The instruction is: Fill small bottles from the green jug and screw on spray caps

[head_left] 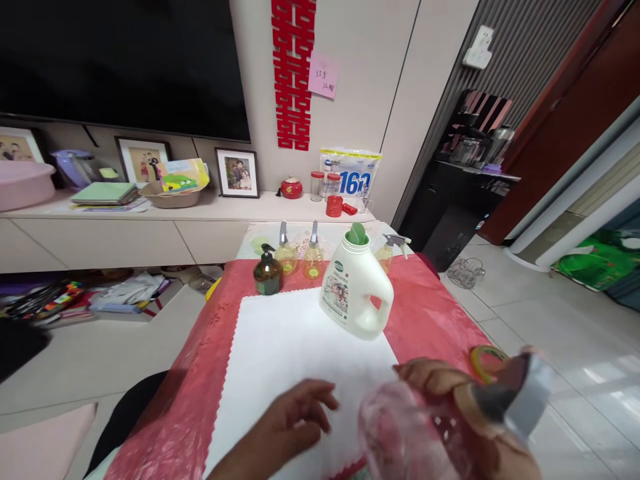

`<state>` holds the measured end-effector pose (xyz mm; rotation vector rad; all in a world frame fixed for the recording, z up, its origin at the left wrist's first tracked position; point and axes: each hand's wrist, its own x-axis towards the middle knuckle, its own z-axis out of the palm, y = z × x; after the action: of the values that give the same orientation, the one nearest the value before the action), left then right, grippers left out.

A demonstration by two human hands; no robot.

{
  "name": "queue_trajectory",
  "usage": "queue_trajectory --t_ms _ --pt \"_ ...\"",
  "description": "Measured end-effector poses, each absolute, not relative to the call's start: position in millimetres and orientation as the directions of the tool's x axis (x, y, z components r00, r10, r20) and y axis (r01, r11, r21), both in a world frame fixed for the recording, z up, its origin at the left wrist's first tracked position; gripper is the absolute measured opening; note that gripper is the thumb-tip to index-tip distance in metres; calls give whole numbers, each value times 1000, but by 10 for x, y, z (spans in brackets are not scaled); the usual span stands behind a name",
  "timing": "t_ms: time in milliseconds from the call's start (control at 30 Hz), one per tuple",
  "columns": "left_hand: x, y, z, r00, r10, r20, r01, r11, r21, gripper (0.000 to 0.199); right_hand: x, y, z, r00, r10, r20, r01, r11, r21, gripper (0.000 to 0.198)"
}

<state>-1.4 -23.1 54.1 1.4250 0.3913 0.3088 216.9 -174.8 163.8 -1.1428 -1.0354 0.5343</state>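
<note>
In my right hand [436,375] is a clear spray bottle [387,427] with a grey trigger head [530,397]. It is tilted sideways and smeared by motion at the lower right. My left hand [303,417] hovers over the white mat [273,360], fingers loosely bent and apart, holding nothing. Beyond both hands, a white detergent jug [357,293] stands upright on the mat, with a green piece [357,233] in its mouth. Left of it is a dark pump bottle [269,273]. Two yellowish spray bottles [313,260] stand behind the mat.
A red cloth [425,307] covers the table. A third spray bottle [386,257] stands behind the jug. At the right edge lies a roll of yellow tape [483,360]. Jars, photo frames [237,173] and a basket [173,193] line the cabinet behind.
</note>
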Motion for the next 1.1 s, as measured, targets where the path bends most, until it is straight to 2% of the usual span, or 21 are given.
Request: queue_trajectory --t_ms 67,167,300,400,500,600,767,900,1000,1100 --pt "7 42 539 782 618 -82 155 -64 986 42 2457 -1850 1685 559 710 429 193 392 -900 25" --pt "21 475 400 609 787 103 377 -401 835 38 2906 -1800 1610 703 560 438 248 384 -889 30" --pt "50 796 89 538 778 324 597 -623 505 40 3432 -1447 1327 833 410 371 332 167 -928 47" --pt "86 800 -45 568 729 382 670 -679 300 37 3730 -1160 1094 865 362 346 351 56 -935 56" --pt "107 748 -66 598 696 397 690 -699 187 35 3958 -898 903 880 337 336 366 -28 -930 63" --pt "108 737 -60 602 687 408 699 -700 146 33 4141 -632 762 880 333 339 387 -87 -918 61" --pt "101 758 -82 592 685 424 701 -698 149 33 4338 -270 575 891 293 346 407 -178 -896 41" --pt "98 756 -92 587 689 426 701 -695 157 33 4398 -226 417 876 350 333 418 -204 -885 41" --pt "98 753 -90 593 684 425 698 -700 152 34 4427 -334 324 832 441 335 448 -178 -876 56" --pt "105 753 -86 589 684 430 700 -698 151 33 4466 -476 269 788 525 320 460 -158 -874 97"
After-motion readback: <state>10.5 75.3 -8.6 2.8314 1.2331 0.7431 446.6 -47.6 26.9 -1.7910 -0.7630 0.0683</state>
